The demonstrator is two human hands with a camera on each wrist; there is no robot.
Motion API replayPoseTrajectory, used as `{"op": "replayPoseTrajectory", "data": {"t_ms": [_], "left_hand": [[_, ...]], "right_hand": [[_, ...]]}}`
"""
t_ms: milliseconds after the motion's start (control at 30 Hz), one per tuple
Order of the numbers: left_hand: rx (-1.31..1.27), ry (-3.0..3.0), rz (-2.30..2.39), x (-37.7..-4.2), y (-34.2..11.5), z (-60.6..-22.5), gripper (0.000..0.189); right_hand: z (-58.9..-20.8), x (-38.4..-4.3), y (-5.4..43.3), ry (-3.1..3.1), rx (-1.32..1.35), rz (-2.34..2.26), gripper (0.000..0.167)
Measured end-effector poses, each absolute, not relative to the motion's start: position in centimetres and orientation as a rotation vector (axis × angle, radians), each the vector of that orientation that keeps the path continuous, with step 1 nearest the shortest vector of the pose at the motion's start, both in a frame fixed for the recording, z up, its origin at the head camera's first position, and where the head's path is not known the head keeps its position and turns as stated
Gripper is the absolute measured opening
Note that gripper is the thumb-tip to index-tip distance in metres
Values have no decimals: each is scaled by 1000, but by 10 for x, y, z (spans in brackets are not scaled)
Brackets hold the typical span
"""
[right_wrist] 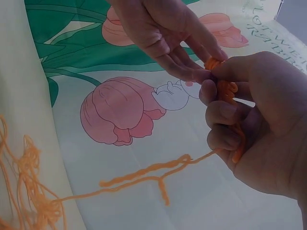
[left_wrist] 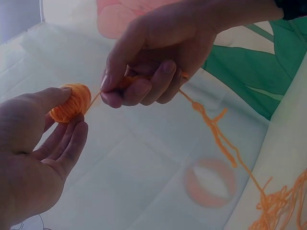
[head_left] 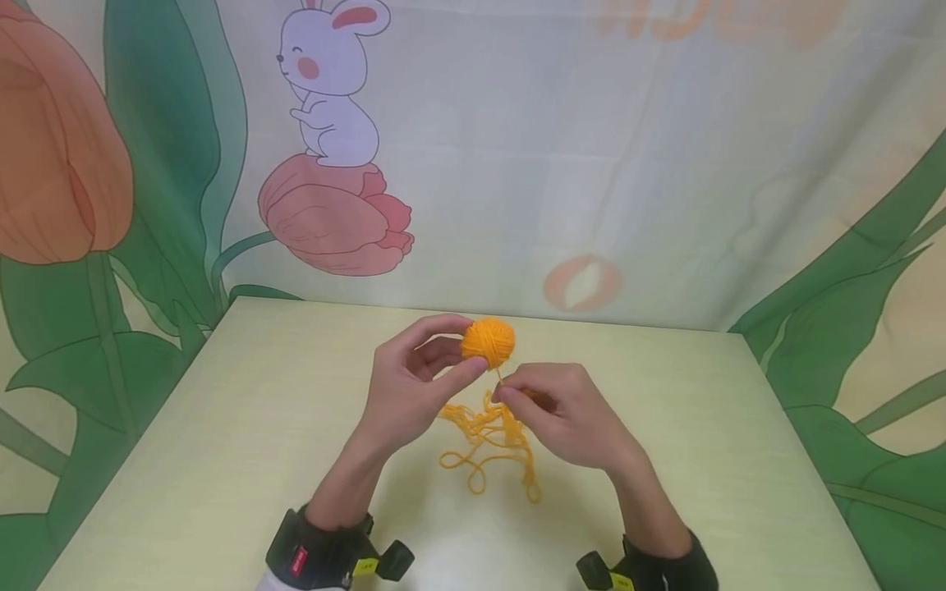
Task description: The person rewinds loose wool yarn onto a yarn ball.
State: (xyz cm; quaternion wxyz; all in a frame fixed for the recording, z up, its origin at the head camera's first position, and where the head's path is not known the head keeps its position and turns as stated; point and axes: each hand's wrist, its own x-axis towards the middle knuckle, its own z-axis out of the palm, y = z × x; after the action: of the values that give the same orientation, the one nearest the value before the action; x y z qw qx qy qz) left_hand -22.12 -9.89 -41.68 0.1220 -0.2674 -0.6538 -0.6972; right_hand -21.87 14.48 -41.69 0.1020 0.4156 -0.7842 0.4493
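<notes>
An orange ball of yarn (head_left: 489, 341) is held up above the table between the thumb and fingers of my left hand (head_left: 414, 382). Just to its right, my right hand (head_left: 572, 414) pinches the strand that runs from the ball. In the right wrist view, bunched yarn (right_wrist: 226, 91) lies within the curled fingers of that hand. From its lower side a strand (left_wrist: 207, 117) with small tangled loops trails down. It leads to a loose heap of yarn (head_left: 491, 435) on the table beneath both hands.
The pale table (head_left: 222, 460) reaches back to a hanging cloth (head_left: 480, 164) printed with a rabbit and tulips. Dark straps with small cameras (head_left: 325, 550) sit on both wrists.
</notes>
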Motion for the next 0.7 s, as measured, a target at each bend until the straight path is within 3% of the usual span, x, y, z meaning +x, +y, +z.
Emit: {"op": "replayPoseTrajectory", "data": {"t_ms": [700], "left_hand": [[-806,-2026,-1881,-225,-96,-423,48]], "right_hand": [[-397,-200,150,-2152,1274,1435,26]]}}
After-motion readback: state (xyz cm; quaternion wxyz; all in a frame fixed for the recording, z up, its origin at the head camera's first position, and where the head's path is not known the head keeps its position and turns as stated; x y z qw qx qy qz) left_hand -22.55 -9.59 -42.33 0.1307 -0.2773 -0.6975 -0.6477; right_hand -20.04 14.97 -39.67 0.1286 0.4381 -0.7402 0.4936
